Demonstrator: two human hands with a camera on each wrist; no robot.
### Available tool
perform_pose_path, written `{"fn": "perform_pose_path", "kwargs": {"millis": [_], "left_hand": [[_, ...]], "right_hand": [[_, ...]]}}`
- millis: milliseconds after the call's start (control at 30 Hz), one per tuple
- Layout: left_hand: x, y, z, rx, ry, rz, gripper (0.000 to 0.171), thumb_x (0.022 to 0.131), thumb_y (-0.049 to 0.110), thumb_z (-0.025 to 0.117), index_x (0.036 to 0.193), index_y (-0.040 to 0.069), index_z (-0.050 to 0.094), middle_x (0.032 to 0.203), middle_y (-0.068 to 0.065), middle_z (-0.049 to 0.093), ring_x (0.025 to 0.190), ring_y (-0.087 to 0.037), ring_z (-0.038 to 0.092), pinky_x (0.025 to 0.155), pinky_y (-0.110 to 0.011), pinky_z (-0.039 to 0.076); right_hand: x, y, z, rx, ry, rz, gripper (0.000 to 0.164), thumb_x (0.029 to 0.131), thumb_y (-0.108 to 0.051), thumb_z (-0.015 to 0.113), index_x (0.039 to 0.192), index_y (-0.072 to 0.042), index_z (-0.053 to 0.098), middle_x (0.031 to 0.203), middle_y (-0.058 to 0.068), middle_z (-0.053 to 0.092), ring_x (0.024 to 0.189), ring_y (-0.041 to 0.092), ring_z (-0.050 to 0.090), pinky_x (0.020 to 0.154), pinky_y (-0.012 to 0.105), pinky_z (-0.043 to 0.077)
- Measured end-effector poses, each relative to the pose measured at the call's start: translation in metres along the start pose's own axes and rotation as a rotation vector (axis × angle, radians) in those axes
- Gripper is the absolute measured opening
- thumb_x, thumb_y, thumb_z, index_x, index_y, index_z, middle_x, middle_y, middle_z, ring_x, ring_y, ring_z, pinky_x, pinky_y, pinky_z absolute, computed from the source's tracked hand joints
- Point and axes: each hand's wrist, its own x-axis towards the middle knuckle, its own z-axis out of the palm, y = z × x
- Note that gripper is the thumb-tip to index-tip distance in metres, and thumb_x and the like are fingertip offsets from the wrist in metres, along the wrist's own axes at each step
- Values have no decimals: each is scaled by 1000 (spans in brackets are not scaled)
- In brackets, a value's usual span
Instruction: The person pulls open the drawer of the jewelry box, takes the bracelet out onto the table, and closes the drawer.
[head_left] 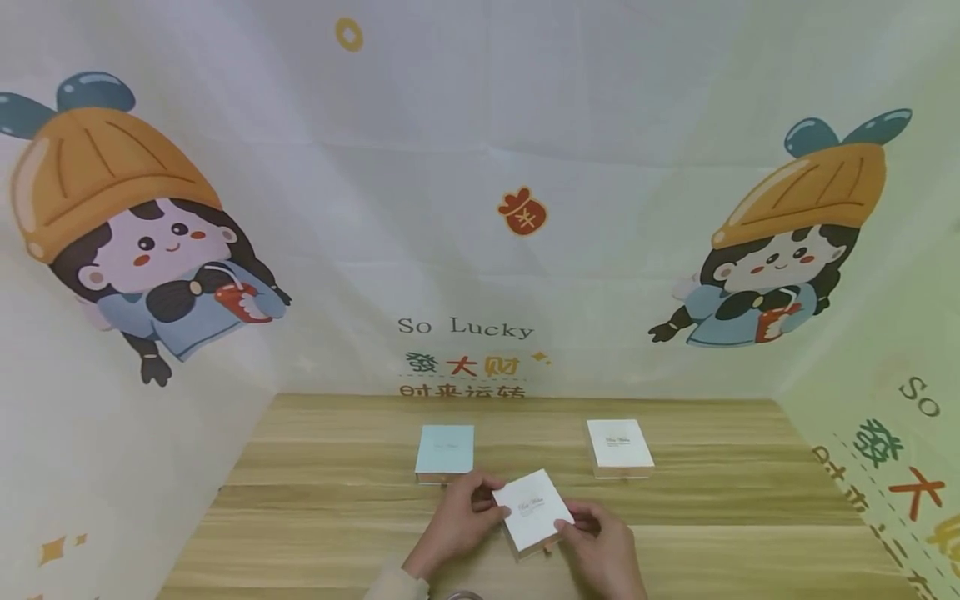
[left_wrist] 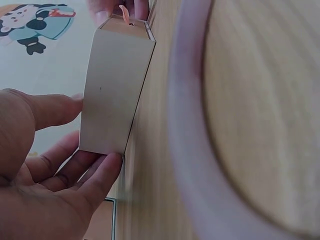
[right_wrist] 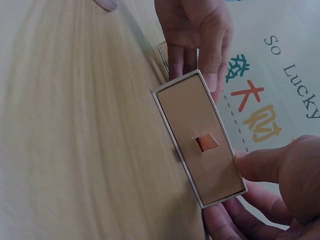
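Note:
A small white drawer box (head_left: 534,508) with printed lettering on its lid is between my two hands, turned at an angle. My left hand (head_left: 463,518) pinches its left side, thumb on the lid's edge. On the other side my right hand (head_left: 603,542) pinches the near right corner, thumb on top. The right wrist view shows the tan drawer front (right_wrist: 185,120), pushed in, with an orange ribbon tab (right_wrist: 209,142) sticking out. A plain white side of the box (left_wrist: 115,90) faces the left wrist camera. Whether its underside touches the table cannot be told.
Behind my left hand lies a light blue box (head_left: 446,448). Another white box (head_left: 619,443) lies farther right at the back. All are on a wood-grain table (head_left: 337,467), with a printed cloth (head_left: 637,333) behind and at the sides. A pale bangle (left_wrist: 187,100) circles my left wrist.

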Motion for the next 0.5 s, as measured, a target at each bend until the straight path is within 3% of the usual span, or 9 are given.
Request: {"fn": "perform_pose_path", "kwargs": {"millis": [267, 500], "left_hand": [[-4, 3, -3, 3, -17, -11, 34, 86, 2, 78, 113, -8, 62, 113, -21, 64, 104, -32, 69, 86, -24, 60], [-6, 1, -6, 3, -30, -37, 33, 85, 2, 80, 112, -5, 62, 110, -17, 65, 100, -28, 70, 84, -24, 60]], "right_hand": [[11, 0, -11, -60, -90, -48, 27, 86, -14, 81, 110, -3, 73, 101, 6, 74, 93, 17, 69, 79, 26, 58], [23, -2, -23, -108, -248, -113, 29, 86, -13, 81, 110, -2, 71, 101, 5, 72, 91, 16, 67, 80, 31, 59]]}}
